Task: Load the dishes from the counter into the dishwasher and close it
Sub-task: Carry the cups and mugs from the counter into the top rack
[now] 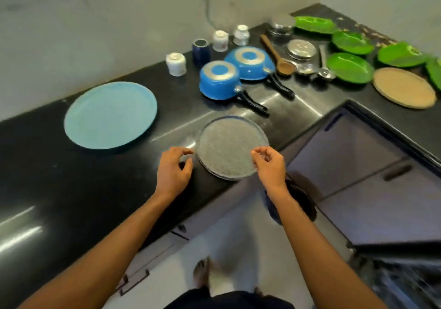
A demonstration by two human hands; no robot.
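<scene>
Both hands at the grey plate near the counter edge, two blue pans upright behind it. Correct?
Not quite. In the head view the two blue pans sit upside down, bases up, not upright. The rest holds: left hand and right hand are at either side of the grey plate near the counter edge.
</scene>
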